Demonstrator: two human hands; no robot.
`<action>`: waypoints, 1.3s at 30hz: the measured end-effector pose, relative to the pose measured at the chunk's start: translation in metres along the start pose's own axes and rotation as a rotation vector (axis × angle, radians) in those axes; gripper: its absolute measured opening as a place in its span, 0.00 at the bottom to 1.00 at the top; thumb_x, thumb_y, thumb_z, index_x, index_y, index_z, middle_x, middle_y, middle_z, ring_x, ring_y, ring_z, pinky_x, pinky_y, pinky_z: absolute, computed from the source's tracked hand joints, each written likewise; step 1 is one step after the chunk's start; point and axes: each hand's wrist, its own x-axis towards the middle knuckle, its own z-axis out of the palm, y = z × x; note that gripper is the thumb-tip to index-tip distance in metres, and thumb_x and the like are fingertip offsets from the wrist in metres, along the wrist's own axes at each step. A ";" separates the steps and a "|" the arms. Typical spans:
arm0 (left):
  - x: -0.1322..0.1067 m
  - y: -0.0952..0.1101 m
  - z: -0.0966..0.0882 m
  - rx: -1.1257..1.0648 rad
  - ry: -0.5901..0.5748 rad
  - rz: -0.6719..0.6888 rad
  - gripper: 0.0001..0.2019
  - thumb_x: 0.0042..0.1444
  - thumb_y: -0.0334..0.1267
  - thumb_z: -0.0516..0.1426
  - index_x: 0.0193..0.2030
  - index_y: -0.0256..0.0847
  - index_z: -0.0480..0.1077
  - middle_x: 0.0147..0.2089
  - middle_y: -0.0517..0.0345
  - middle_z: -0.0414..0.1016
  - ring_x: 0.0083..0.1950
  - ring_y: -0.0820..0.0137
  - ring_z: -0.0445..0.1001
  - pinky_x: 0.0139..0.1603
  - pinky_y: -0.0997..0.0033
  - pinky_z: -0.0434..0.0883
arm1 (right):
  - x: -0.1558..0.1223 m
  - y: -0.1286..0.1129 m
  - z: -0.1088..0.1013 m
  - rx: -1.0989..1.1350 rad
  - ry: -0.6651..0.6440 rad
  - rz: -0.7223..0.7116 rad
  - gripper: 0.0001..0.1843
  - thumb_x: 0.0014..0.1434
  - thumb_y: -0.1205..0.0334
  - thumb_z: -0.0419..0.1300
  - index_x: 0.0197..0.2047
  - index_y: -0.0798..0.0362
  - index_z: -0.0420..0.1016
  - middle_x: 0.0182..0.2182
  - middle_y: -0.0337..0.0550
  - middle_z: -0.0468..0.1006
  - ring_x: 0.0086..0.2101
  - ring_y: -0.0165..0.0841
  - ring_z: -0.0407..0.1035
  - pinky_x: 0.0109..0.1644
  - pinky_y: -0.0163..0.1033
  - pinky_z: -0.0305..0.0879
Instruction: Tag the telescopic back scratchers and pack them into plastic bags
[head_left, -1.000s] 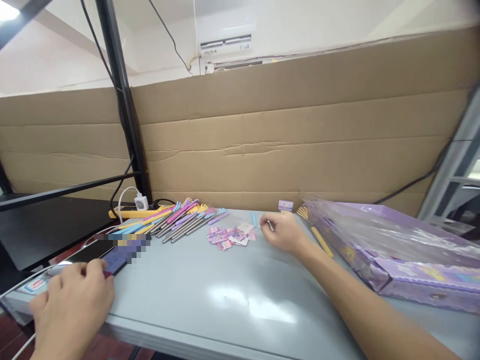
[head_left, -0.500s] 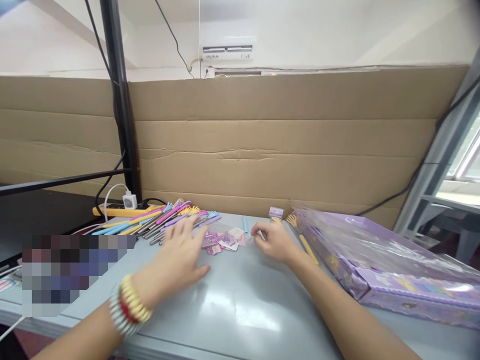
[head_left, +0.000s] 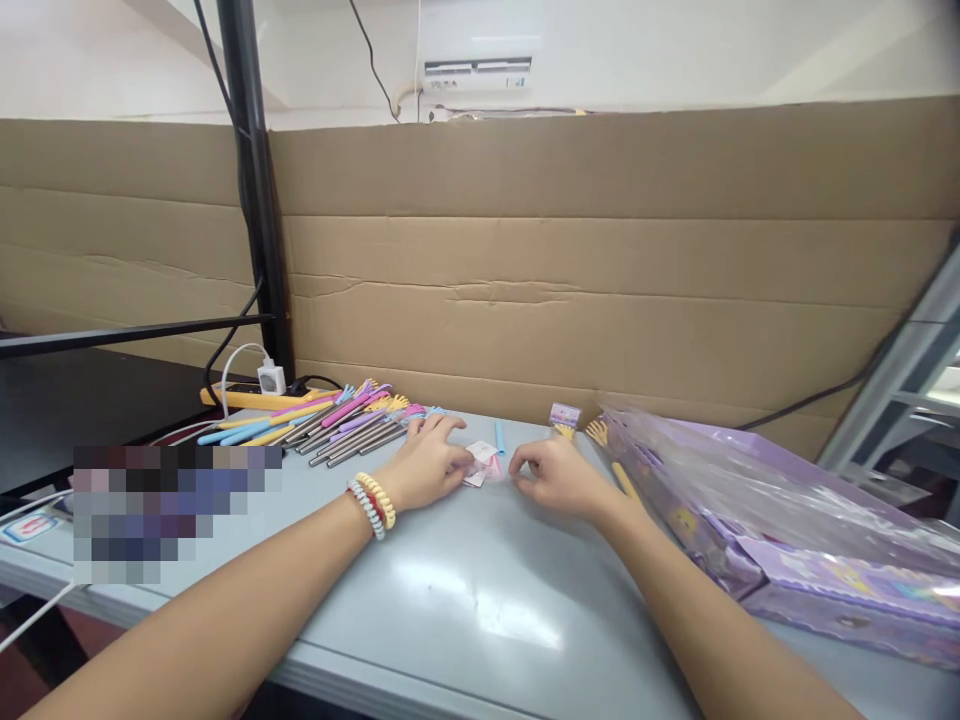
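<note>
My left hand (head_left: 429,462), with coiled bands at its wrist, lies palm down over small pink and white printed cards (head_left: 481,452). Its fingers are stretched out and cover most of the cards. Just right of them, my right hand (head_left: 553,476) rests with its fingers curled towards the thumb; whatever is at the fingertips is too small to make out. A light blue tube (head_left: 500,437) lies behind the cards, between the hands. Left of my left hand is a pile of metal back scratchers (head_left: 352,425) with coloured grips and hand-shaped ends.
A purple box (head_left: 840,590) with clear plastic film on top fills the right side. Beside it lies a yellow-handled back scratcher (head_left: 622,478); a small purple card (head_left: 565,414) is behind. A yellow power strip (head_left: 225,398), a black post (head_left: 259,200) and cardboard (head_left: 600,260) border the table (head_left: 420,620).
My left hand has moved right and forward, from above the table onto the cards, covering many of them. My right hand stays beside the cards, still curled. The view has shifted slightly.
</note>
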 end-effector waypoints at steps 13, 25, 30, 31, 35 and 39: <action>0.004 -0.008 -0.002 0.125 0.131 -0.261 0.12 0.52 0.32 0.52 0.38 0.44 0.76 0.39 0.50 0.69 0.45 0.62 0.64 0.46 0.58 0.59 | 0.000 -0.001 0.004 -0.061 -0.111 0.016 0.12 0.40 0.69 0.56 0.16 0.53 0.54 0.14 0.33 0.56 0.18 0.24 0.47 0.22 0.33 0.41; 0.001 -0.023 0.000 -0.208 -0.059 -0.353 0.25 0.53 0.33 0.47 0.58 0.43 0.62 0.38 0.55 0.77 0.40 0.67 0.73 0.42 0.69 0.66 | -0.001 0.001 0.003 -0.005 -0.160 -0.023 0.10 0.34 0.77 0.49 0.16 0.53 0.53 0.15 0.33 0.55 0.19 0.25 0.47 0.23 0.34 0.38; 0.002 -0.019 0.001 -0.250 -0.117 -0.324 0.27 0.52 0.37 0.48 0.61 0.42 0.58 0.54 0.53 0.70 0.55 0.61 0.66 0.56 0.62 0.60 | -0.001 0.000 0.001 0.001 -0.131 -0.108 0.11 0.33 0.78 0.47 0.18 0.53 0.49 0.16 0.33 0.52 0.21 0.25 0.46 0.24 0.34 0.39; 0.002 -0.019 0.000 -0.253 -0.138 -0.337 0.27 0.54 0.38 0.47 0.62 0.42 0.56 0.57 0.53 0.67 0.57 0.60 0.64 0.58 0.60 0.57 | -0.001 -0.001 0.000 0.007 -0.124 -0.130 0.11 0.33 0.78 0.46 0.18 0.54 0.49 0.17 0.33 0.53 0.21 0.26 0.47 0.25 0.34 0.40; 0.001 -0.020 -0.002 -0.319 -0.199 -0.380 0.27 0.58 0.45 0.42 0.64 0.42 0.50 0.64 0.53 0.56 0.64 0.61 0.54 0.62 0.56 0.50 | -0.001 -0.006 0.000 0.038 -0.099 -0.197 0.11 0.33 0.79 0.47 0.18 0.54 0.49 0.23 0.36 0.58 0.24 0.25 0.51 0.27 0.32 0.45; 0.001 -0.023 0.000 -0.437 -0.161 -0.352 0.30 0.59 0.52 0.39 0.65 0.39 0.48 0.67 0.52 0.46 0.67 0.65 0.46 0.65 0.61 0.45 | -0.001 -0.008 0.001 0.101 -0.169 -0.151 0.10 0.41 0.72 0.57 0.20 0.54 0.57 0.27 0.36 0.64 0.26 0.26 0.56 0.28 0.31 0.49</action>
